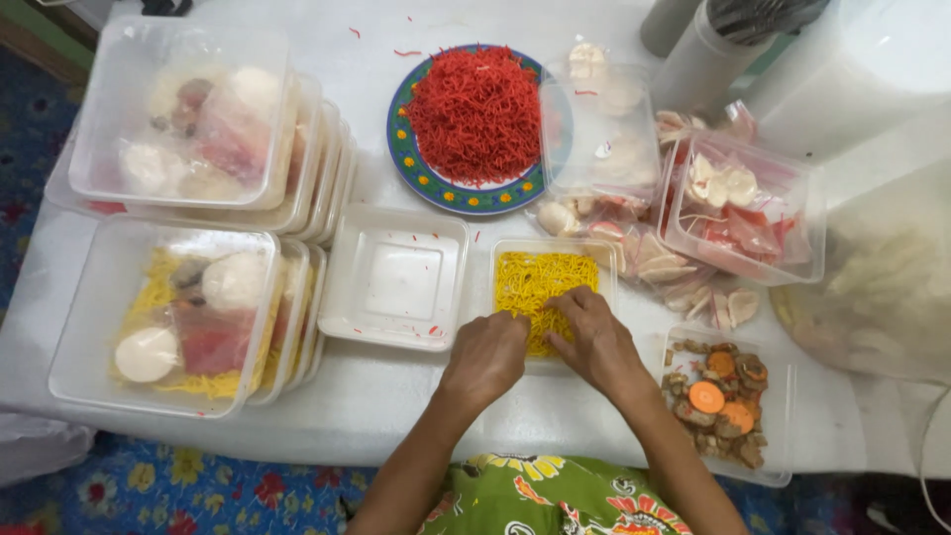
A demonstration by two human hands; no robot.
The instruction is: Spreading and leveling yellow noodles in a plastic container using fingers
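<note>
— Both grips are down in the same place. Left hand (485, 355) rests curled at the near edge of the clear tray (606, 260), fingers bent onto the yellow noodles (540, 279); whether it has pinched any I cannot tell. Right hand (594, 342) lies with fingers spread flat on the strands, pressing, closed on nothing.

— Which way does the tray lie from them?

— Straight ahead, touching. Its long axis runs away from the person, and the noodles stretch beyond the fingertips toward the far rim. Neither hand is nearer; they sit side by side, almost touching.

— And about them on the counter (396, 396)?

— Just right of the right wrist, a clear tub of brown and orange slices (721, 396). Left of the noodle tray, an empty white square lid (396, 277). Further left, rows of filled clear boxes (168, 317), yellow noodles with white and pink pieces inside, a second row (188, 124) behind.

— Farther off?

— A blue-rimmed plate (421, 173) heaped with red strands (475, 109), then clear boxes of white and pink slices (743, 203) to its right, and grey cylinders (698, 59) at the far edge.
</note>
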